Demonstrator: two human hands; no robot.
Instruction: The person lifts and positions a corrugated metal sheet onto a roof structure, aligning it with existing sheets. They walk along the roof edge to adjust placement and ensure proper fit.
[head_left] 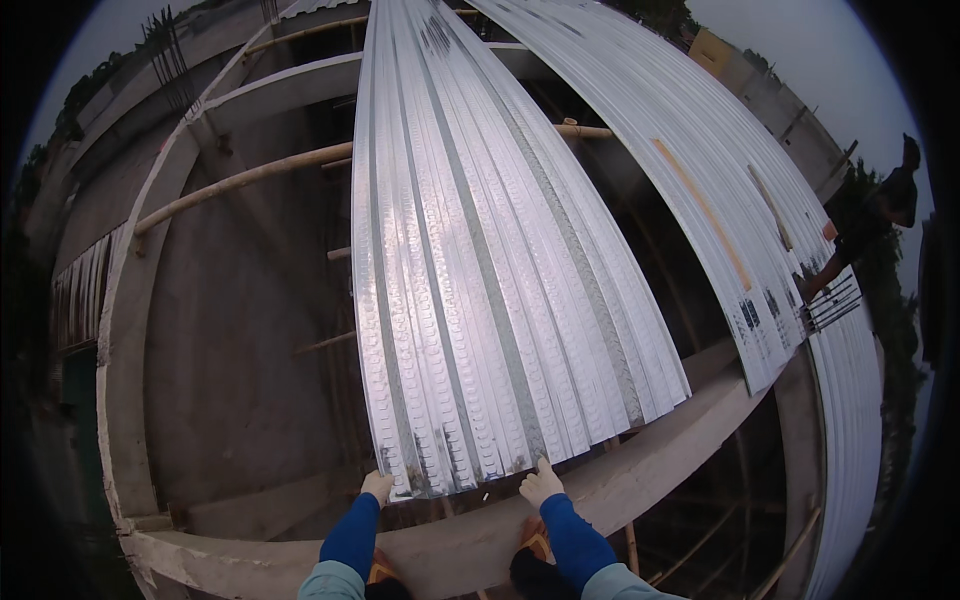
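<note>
A long ribbed metal decking sheet (470,260) stretches away from me, silvery with embossed ribs and dark smudges near its close end. At that end's left corner, my left hand (377,486) is closed on the edge. Farther right along the same edge, my right hand (541,484) grips the sheet, thumb on top; the fingers underneath are hidden. The sheet's near end reaches the concrete beam (450,545) where my feet stand.
Deep openings lie on both sides of the sheet, crossed by bamboo poles (250,180). Other decking sheets (640,110) cover the right, with an orange strip (700,213) on top. A person (870,220) stands at far right near protruding rebar (835,303).
</note>
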